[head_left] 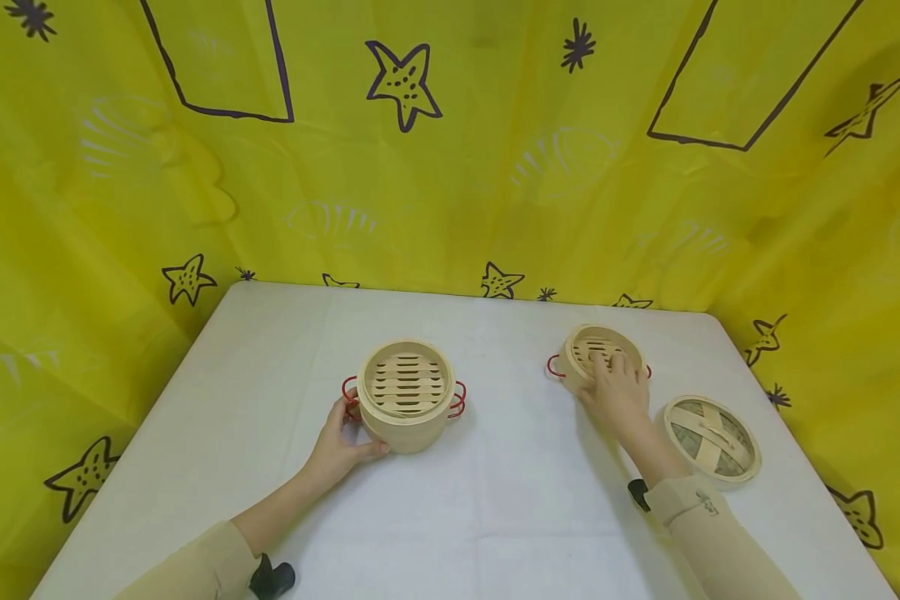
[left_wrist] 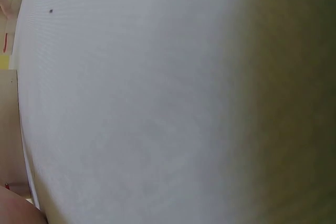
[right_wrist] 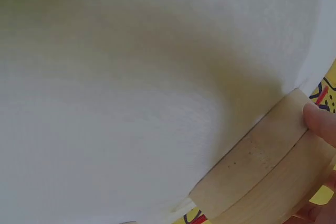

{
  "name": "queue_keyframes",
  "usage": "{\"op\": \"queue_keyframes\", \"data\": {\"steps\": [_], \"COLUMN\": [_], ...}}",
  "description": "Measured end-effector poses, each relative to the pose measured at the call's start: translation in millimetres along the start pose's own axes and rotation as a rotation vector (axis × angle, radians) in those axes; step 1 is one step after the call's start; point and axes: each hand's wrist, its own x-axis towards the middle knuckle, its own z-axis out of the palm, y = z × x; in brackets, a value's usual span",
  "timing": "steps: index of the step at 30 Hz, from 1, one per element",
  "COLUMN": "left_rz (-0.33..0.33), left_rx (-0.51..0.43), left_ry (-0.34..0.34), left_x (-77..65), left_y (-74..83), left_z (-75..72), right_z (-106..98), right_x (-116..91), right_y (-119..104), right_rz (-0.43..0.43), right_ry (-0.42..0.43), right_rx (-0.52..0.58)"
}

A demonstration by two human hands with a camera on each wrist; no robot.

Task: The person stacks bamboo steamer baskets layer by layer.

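In the head view, a stack of bamboo steamer baskets (head_left: 408, 429) with red side handles stands left of centre, its slatted floor showing from above. My left hand (head_left: 339, 450) holds the stack's left side, thumb low at the front and fingers by the red handles. Farther right is a single bamboo steamer basket (head_left: 579, 375) with red handles. My right hand (head_left: 618, 392) grips its near wall, fingers over the rim inside and thumb outside. The right wrist view shows the thumb (right_wrist: 320, 123) against this basket's wall (right_wrist: 252, 161). Part of the stack's wall (left_wrist: 9, 129) appears in the left wrist view.
A round woven bamboo lid (head_left: 708, 442) lies on the white table (head_left: 480, 492), right of my right forearm. Yellow curtains (head_left: 450, 167) with starfish drawings hang behind the table and along both sides.
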Motion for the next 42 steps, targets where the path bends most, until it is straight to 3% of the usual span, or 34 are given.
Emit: {"op": "queue_keyframes", "data": {"steps": [13,42], "left_rz": [0.002,-0.005], "left_rx": [0.014,0.003], "left_ry": [0.010,0.008], "left_x": [-0.6,0.2], "left_y": [-0.4,-0.1], "left_z": [0.3,0.9], "right_z": [10.3,8.2], "right_x": [-2.9,-2.1], "right_y": [2.3,-3.2], "right_rz": [-0.008,-0.021], "right_ry": [0.023,0.014], "right_rx": [-0.064,-0.022]}}
